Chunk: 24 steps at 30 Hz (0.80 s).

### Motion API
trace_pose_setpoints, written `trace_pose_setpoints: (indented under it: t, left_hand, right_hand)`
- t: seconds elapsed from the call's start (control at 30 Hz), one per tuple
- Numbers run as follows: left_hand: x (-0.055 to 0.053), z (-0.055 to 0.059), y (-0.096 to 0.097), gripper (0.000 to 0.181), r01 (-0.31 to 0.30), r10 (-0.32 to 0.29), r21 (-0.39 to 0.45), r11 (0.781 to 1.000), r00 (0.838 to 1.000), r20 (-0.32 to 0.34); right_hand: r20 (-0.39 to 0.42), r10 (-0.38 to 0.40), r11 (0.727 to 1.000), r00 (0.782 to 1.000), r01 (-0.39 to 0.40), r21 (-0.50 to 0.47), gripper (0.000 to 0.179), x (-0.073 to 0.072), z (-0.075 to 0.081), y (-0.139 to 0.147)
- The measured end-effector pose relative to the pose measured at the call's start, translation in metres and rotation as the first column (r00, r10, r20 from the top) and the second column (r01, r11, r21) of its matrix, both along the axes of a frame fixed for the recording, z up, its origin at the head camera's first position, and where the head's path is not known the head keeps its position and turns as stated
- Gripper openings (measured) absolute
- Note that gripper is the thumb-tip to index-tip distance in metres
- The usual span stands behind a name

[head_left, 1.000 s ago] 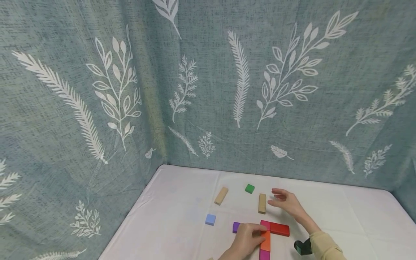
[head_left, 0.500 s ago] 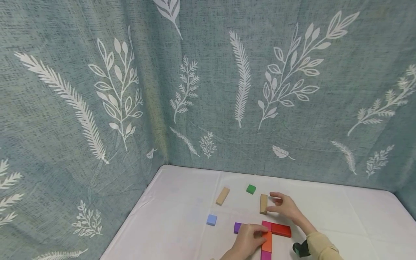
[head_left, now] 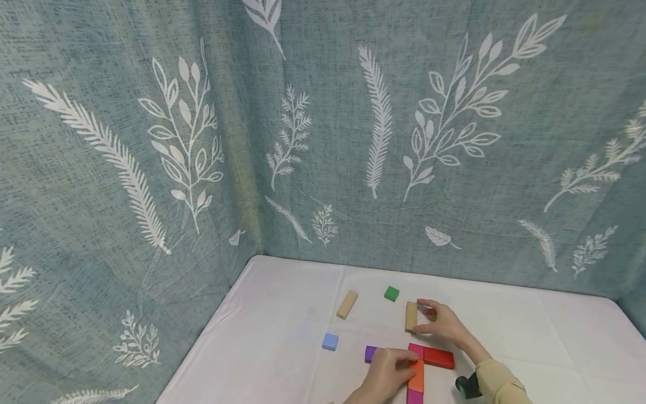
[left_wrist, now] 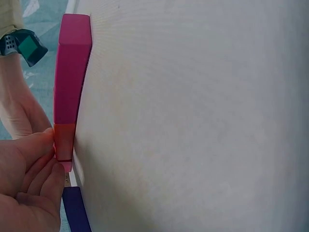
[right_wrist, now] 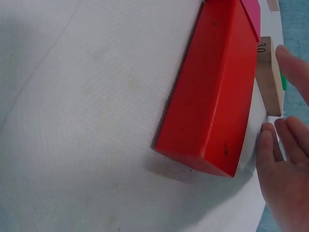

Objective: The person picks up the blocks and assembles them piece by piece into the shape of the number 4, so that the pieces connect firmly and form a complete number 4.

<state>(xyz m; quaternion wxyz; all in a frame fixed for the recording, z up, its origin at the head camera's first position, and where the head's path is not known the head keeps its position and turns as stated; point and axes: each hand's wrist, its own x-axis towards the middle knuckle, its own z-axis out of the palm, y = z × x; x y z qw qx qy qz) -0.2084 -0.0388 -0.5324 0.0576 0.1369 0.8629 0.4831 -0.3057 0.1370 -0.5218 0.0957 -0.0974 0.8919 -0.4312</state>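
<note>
In the head view my left hand (head_left: pixel 386 373) holds an orange block (head_left: pixel 416 376) between thumb and forefinger. This block lies in a column, with a pink block (head_left: pixel 416 351) beyond it and a magenta block (head_left: pixel 415 396) on the near side. The left wrist view shows its thumb and fingertips against the orange block (left_wrist: pixel 64 141). My right hand (head_left: pixel 444 324) is at the right side of a plain wooden block (head_left: pixel 411 317), thumb and forefinger spread along its length. A gap shows between fingers and wooden block (right_wrist: pixel 270 79) in the right wrist view.
A red block (head_left: pixel 439 358) lies against the pink one, and a purple block (head_left: pixel 370 353) is partly behind the left hand. Farther off are a light blue block (head_left: pixel 330 341), a second wooden block (head_left: pixel 347 304) and a green block (head_left: pixel 391 293). Patterned curtains (head_left: pixel 323 140) surround the white table.
My right hand has moved left to the wooden block, its thumb now close to the near end. The left hand stays at the orange block. The head view has shifted slightly.
</note>
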Motion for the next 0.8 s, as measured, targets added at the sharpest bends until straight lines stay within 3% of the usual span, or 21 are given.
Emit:
trace_pose_setpoints:
  t: [0.8]
  left_hand:
    - [0.0005,0.0011,0.0019,0.022,-0.016,0.015,-0.022,1.000,0.999,-0.040]
  right_hand:
    - [-0.038,0.062,0.997,0.997,-0.060,0.047,0.074,-0.0026,0.0004,0.0012]
